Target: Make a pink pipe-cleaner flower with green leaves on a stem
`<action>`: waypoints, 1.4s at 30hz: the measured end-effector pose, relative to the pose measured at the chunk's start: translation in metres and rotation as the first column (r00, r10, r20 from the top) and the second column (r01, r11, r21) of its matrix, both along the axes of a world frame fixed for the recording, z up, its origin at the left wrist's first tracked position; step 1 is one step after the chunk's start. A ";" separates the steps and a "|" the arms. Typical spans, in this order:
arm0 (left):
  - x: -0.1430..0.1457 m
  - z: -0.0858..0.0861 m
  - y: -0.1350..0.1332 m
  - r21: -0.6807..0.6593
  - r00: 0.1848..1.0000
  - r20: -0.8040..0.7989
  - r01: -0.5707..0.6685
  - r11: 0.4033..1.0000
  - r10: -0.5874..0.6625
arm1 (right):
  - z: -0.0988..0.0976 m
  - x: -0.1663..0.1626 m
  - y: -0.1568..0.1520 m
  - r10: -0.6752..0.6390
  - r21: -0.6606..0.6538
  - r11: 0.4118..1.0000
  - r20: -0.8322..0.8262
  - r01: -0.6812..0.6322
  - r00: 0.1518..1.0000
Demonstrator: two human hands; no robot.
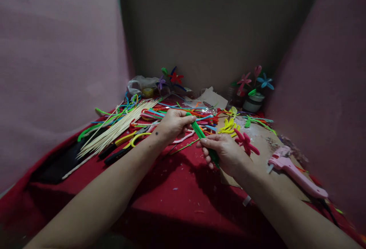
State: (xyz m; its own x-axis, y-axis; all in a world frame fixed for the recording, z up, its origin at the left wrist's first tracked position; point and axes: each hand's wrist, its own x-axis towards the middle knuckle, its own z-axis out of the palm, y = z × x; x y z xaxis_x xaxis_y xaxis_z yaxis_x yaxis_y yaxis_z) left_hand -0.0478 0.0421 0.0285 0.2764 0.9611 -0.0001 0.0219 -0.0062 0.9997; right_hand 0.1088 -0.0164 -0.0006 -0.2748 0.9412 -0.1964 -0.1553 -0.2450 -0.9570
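So both hands are busy with one thing: a green fuzzy bundle (198, 128), held up at a slant above the middle of the table (177, 191), which has a red cloth over it. The left hand (175, 124) pinches the upper end between thumb and fingers, and the right hand (221, 148) grips it lower down, with the bottom bit poking out under the fingers.

It's pretty crowded around there. Right behind the left hand is a messy pile of colorful fuzzy stems (211, 117), and the hand blocks part of it. Over to the left, a fan of wooden skewers (117, 127) lies across a flat black item (57, 167), with some yellow-and-black handled tools (140, 138) just beside them.

On the right there's a sheet of cardboard (261, 136), partly hidden by the right hand and forearm. Yellow fuzzy pieces (228, 126) and a dark pink flower (247, 142) sit near that hand, and a pink glue gun (297, 172) lies farther right. At the back: a plastic bag (135, 86), pale paper (213, 98), and a jar (253, 102) by some fuzzy flowers (265, 82).
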 end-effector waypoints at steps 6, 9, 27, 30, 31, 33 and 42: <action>0.006 -0.013 -0.004 -0.158 0.926 0.226 0.342 0.926 -0.303 | -0.006 0.004 0.005 -0.020 0.004 1.000 -0.003 0.020 1.000; 0.011 -0.019 -0.004 -0.198 0.937 0.200 0.323 0.925 -0.285 | -0.007 0.004 0.005 -0.019 0.004 1.000 -0.015 0.019 1.000; 0.003 -0.021 0.013 -0.183 0.975 0.220 0.081 0.980 -0.040 | -0.023 -0.001 0.010 -0.096 0.042 0.994 -0.005 0.096 0.995; -0.001 -0.018 0.016 -0.158 0.981 0.192 0.050 0.986 -0.019 | -0.023 -0.001 0.010 -0.138 0.083 0.987 0.047 0.134 0.989; -0.001 -0.018 0.017 -0.150 0.985 0.170 0.035 0.988 -0.009 | -0.023 -0.001 0.011 -0.145 0.087 0.986 0.053 0.140 0.988; -0.002 -0.018 0.019 -0.127 0.991 0.134 0.030 0.991 -0.012 | -0.025 0.000 0.013 -0.148 0.084 0.986 0.039 0.145 0.988; -0.006 -0.021 0.024 -0.014 0.998 0.065 -0.025 1.000 0.025 | -0.026 0.003 0.015 -0.117 0.032 0.993 -0.010 0.117 0.993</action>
